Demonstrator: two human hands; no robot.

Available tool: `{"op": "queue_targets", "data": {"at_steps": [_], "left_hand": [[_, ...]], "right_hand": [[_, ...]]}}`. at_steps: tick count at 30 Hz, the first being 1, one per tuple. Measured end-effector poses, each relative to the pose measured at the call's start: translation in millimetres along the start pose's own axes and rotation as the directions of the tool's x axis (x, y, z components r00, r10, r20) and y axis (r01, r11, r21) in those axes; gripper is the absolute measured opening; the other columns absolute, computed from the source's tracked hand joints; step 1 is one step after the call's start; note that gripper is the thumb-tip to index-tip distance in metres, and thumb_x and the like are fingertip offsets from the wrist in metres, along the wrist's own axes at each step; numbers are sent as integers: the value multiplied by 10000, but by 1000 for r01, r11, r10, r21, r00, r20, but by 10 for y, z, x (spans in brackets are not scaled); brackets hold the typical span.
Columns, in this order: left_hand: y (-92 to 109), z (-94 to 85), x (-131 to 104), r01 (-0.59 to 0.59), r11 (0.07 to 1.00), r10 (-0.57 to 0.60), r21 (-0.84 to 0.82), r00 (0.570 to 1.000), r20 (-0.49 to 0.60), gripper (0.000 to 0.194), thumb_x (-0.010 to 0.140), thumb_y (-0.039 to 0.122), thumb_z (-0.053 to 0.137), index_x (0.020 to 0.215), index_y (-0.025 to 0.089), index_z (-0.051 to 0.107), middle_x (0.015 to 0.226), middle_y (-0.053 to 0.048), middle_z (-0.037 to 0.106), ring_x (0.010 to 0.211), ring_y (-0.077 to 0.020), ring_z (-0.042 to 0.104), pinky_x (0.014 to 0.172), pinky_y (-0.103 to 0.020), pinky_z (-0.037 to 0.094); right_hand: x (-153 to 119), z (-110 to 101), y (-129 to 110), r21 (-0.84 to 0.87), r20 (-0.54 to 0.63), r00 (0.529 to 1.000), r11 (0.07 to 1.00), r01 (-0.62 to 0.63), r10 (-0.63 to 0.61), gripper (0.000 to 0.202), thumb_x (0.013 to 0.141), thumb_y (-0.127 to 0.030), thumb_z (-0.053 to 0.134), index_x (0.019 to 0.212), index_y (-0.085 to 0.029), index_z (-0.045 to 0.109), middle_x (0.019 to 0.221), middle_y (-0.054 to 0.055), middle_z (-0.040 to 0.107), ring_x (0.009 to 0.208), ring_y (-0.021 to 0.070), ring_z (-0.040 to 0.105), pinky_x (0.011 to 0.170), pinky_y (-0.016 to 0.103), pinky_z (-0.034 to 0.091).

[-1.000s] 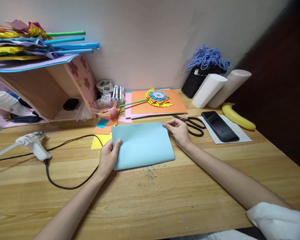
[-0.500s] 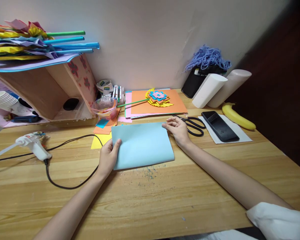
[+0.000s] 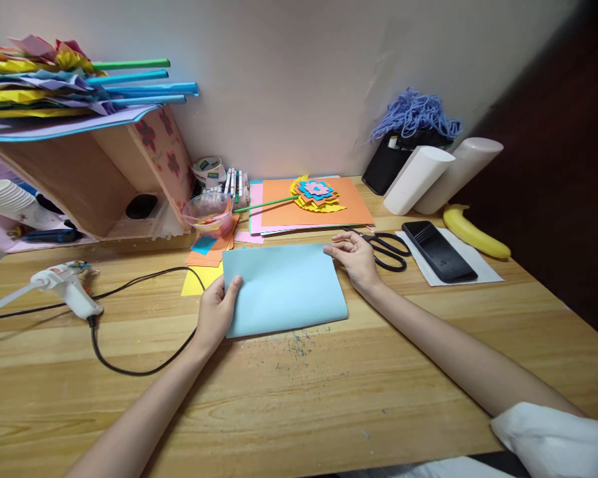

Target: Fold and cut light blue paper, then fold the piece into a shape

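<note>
So the biggest thing is the wooden table [image 3: 403,398], and I'll place everything off the orange sheet [image 3: 279,206] lying toward its back. Well left of that sheet there's an open box [image 3: 172,162] with red flowers on its side, and a bundle of paper flowers [image 3: 44,79] piled on top.

The light blue paper [image 3: 284,292] is right in front of the orange sheet, near edge rounded like a fold. Left hand [image 3: 219,309], front-left of the orange sheet, has the blue one by its left edge, thumb on top, fingers tucked under. Right hand [image 3: 356,262], front-right of the orange sheet, has its thumb at the blue paper's far right corner; can't tell if it's actually pinching.

Right of the orange sheet: two white rolls [image 3: 416,179] leaning by a black holder topped with blue yarn [image 3: 411,113]. Glue gun [image 3: 72,289] is well off front-left. Banana [image 3: 473,232] and phone [image 3: 438,251] are off to the right, black scissors [image 3: 391,255] just front-right, clear tub [image 3: 209,216] to the left. Smallest is the layered paper flower [image 3: 317,191], lying right on the orange sheet.
</note>
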State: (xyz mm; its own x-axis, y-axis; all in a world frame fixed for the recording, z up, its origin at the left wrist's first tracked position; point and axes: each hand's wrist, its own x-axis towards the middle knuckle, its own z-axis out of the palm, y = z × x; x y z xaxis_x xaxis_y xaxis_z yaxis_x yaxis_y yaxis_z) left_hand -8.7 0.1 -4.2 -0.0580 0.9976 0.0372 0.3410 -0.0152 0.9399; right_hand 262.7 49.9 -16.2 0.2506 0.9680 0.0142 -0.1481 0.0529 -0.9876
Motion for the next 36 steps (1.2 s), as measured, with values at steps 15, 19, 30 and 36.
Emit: {"op": "queue_targets", "data": {"at_steps": [15,19,30,36], "left_hand": [[0,1,2,4,1000,-4,-17,1000,14,347,792,489,508,712,152,498,627,37,441,553,-87,366,476,-180,307],[-9,-4,4,7,1000,-6,-29,1000,18,343,793,484,511,708,152,494,631,39,438,560,-86,365,480,-178,307],[12,1,-5,23,999,-22,-47,1000,14,349,786,488,521,699,151,499,619,40,447,546,-84,367,469,-177,299],[27,1,-6,24,999,-23,-40,1000,13,336,790,476,518,716,149,516,619,38,451,545,-84,364,463,-176,289]], "right_hand": [[2,-11,1,-10,16,1000,1000,25,-25,422,500,-278,808,823,-193,550,627,-35,630,547,101,571,489,200,432],[2,-3,-12,-15,17,1000,1000,14,-14,431,489,-283,810,816,-197,543,605,-43,623,536,107,567,481,206,430],[23,-5,27,-42,8,1000,999,11,-11,311,521,-323,788,729,-178,607,646,-20,608,577,99,556,504,208,442],[24,-5,47,-70,19,999,997,36,-35,275,537,-324,778,733,-178,652,637,-9,615,571,104,545,514,223,447]]}}
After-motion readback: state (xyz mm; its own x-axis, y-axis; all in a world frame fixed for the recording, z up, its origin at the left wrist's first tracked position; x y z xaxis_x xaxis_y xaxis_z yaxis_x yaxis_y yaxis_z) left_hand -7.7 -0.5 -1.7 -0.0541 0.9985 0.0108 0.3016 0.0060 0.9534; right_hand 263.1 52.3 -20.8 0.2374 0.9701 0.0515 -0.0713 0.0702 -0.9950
